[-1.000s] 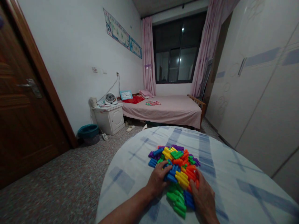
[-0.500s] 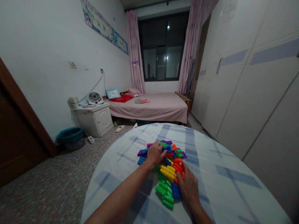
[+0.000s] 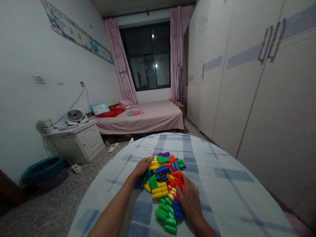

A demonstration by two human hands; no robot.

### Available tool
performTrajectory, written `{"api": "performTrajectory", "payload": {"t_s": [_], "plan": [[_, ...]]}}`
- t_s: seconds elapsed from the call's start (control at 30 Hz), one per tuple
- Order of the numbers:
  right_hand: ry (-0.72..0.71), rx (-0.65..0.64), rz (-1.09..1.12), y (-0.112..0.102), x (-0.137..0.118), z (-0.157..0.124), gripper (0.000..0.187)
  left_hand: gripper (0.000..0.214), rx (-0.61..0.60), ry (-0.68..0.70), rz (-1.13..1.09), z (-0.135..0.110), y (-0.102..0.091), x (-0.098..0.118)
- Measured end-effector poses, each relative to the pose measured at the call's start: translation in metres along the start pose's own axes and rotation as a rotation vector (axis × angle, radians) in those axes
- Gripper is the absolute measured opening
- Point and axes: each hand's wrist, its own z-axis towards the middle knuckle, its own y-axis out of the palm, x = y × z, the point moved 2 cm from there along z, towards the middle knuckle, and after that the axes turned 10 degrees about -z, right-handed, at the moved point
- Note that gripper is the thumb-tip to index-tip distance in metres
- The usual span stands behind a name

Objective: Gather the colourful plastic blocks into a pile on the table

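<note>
A heap of plastic tube-shaped building blocks lies on the cloth-covered round table [image 3: 222, 200]. My left hand [image 3: 143, 166] rests against the heap's left side beside yellow blocks [image 3: 155, 164], its fingers stretched along the edge and partly hidden. On the right, my right hand [image 3: 189, 194] lies against orange blocks [image 3: 175, 181], thumb and fingers apart. Dark blue blocks [image 3: 178, 210] sit just below that thumb, next to green blocks [image 3: 166, 212] at the near end. More blue blocks [image 3: 163, 170] are in the middle, and purple blocks [image 3: 163, 154] at the far end.
Beyond the table stands a bed [image 3: 153, 115] with a pink sheet. To the left are a white cabinet [image 3: 86, 141] carrying a fan [image 3: 75, 116], and a teal bin [image 3: 43, 168]. A tall wardrobe [image 3: 229, 98] lines the right side.
My left hand has moved from on top of the heap to its left side, uncovering yellow and green blocks. My right hand stays by the orange blocks. The view has turned right.
</note>
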Motion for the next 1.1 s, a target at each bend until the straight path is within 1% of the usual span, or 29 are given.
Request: {"api": "performTrajectory", "payload": {"t_s": [0.1, 0.17, 0.27, 0.33, 0.4, 0.5, 0.57, 0.67, 0.77, 0.83, 0.9, 1.0, 1.1], "plan": [[0.004, 0.016, 0.013, -0.003, -0.001, 0.000, 0.048, 0.058, -0.046, -0.041, -0.090, -0.010, 0.005, -0.002], [0.009, 0.015, 0.019, -0.004, -0.002, 0.000, 0.048, 0.056, -0.036, -0.063, -0.109, -0.020, 0.007, -0.003], [0.012, 0.011, 0.022, -0.003, -0.002, 0.001, 0.047, 0.055, 0.010, -0.072, -0.108, -0.039, 0.010, -0.002], [0.010, 0.017, 0.025, -0.003, -0.001, 0.000, 0.046, 0.055, 0.032, -0.039, -0.070, -0.055, 0.013, 0.001], [0.008, 0.032, 0.028, -0.003, -0.001, 0.000, 0.046, 0.054, 0.039, 0.029, -0.025, -0.072, 0.016, 0.005], [0.009, 0.036, 0.031, -0.003, -0.001, 0.000, 0.046, 0.054, 0.065, 0.111, 0.045, -0.099, 0.011, 0.003], [0.013, 0.025, 0.033, -0.003, -0.002, 0.000, 0.047, 0.060, 0.094, 0.152, 0.111, -0.117, 0.002, -0.006], [0.011, 0.014, 0.033, -0.002, -0.001, 0.000, 0.047, 0.083, 0.069, 0.238, 0.163, -0.143, -0.011, -0.031], [-0.002, 0.021, 0.029, 0.000, 0.001, 0.001, 0.048, 0.102, 0.035, 0.220, 0.226, -0.162, -0.015, -0.055], [-0.009, 0.024, 0.027, 0.001, 0.003, 0.001, 0.048, 0.115, -0.005, 0.215, 0.287, -0.169, -0.010, -0.061], [-0.010, 0.021, 0.027, 0.002, 0.004, 0.001, 0.047, 0.123, -0.037, 0.235, 0.317, -0.170, -0.001, -0.058], [-0.007, 0.008, 0.024, 0.001, 0.004, 0.000, 0.048, 0.123, -0.025, 0.299, 0.306, -0.164, 0.015, -0.042], [0.005, -0.001, 0.012, -0.001, 0.002, 0.001, 0.048, 0.116, 0.010, 0.373, 0.282, -0.154, 0.031, -0.026]]}}
